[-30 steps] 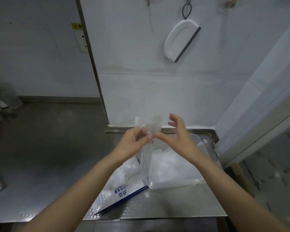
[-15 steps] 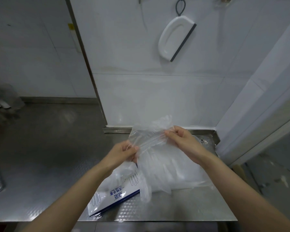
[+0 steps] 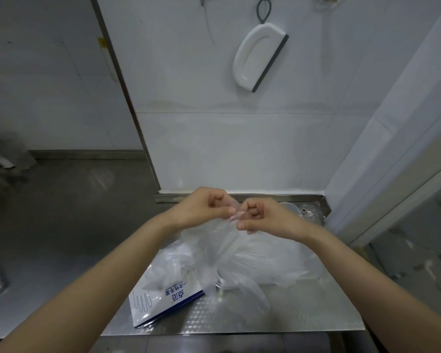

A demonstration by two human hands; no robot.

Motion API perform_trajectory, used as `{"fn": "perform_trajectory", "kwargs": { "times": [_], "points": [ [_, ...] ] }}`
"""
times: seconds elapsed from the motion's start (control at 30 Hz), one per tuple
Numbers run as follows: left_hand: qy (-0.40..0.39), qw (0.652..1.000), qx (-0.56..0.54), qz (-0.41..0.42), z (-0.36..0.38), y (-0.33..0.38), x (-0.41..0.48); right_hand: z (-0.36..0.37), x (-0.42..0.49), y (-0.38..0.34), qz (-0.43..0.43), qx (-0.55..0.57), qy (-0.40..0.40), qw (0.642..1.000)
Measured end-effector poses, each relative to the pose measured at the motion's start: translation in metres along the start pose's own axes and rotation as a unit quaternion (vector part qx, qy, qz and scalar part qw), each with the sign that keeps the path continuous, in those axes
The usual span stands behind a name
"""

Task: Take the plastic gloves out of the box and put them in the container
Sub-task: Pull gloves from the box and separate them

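Both hands are up over the steel surface (image 3: pixel 290 314), close together. The left hand (image 3: pixel 201 208) and the right hand (image 3: pixel 262 217) each have their fingers (image 3: pixel 252 207) curled in and clamped on the top edge of a clump of clear gloves (image 3: pixel 222 248). The clump hangs down from that pinch in a loose, crumpled sheet. Its lower folds drape over the container (image 3: pixel 289 207), which is mostly hidden beneath them, and trail onto the surface in front. The box (image 3: pixel 163 296) lies flat just to the left, with more film spilling out of its open top.

This stuff looks almost weightless, floppy and slick. I'd guess the layers cling to one another, so a pull on one glove is likely to drag out several. It has no stiffness, so it won't hold a shape or stay where it's pushed. The best hold seems to be what the hands have now, a firm pinch on a gathered edge. To get it in, I'd bunch the trailing fingers of film up first, since loose ends look likely to flop outside the rim.
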State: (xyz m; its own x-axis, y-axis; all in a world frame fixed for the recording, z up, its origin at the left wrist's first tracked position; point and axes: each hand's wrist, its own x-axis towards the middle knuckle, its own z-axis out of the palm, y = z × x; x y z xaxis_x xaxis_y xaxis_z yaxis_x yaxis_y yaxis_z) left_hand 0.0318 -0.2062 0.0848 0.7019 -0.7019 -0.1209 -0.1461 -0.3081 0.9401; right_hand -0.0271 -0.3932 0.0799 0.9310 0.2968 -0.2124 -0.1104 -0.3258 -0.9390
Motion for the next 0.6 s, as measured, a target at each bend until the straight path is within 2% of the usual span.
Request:
{"fn": "perform_trajectory", "kwargs": {
  "times": [0.1, 0.2, 0.3, 0.4, 0.5, 0.6],
  "points": [
    [0.075, 0.997, 0.017, -0.009, 0.0, -0.008, 0.005, -0.012, -0.006, 0.007, 0.031, -0.047, 0.026, 0.998],
    [0.129, 0.989, 0.068, -0.013, -0.005, -0.012, 0.01, -0.026, -0.009, 0.011, 0.029, -0.127, 0.114, 0.985],
    [0.205, 0.975, 0.08, 0.03, -0.001, 0.01, 0.014, -0.038, -0.01, 0.002, -0.038, -0.208, 0.233, 0.949],
    [0.258, 0.954, 0.088, 0.125, 0.006, 0.041, 0.006, -0.044, -0.016, -0.011, -0.143, -0.252, 0.345, 0.893],
    [0.214, 0.946, 0.144, 0.198, 0.012, 0.054, -0.012, -0.045, -0.03, -0.016, -0.246, -0.289, 0.393, 0.838],
    [0.132, 0.943, 0.226, 0.206, 0.019, 0.036, -0.023, -0.041, -0.041, 0.0, -0.28, -0.333, 0.37, 0.821]
  ]
}}
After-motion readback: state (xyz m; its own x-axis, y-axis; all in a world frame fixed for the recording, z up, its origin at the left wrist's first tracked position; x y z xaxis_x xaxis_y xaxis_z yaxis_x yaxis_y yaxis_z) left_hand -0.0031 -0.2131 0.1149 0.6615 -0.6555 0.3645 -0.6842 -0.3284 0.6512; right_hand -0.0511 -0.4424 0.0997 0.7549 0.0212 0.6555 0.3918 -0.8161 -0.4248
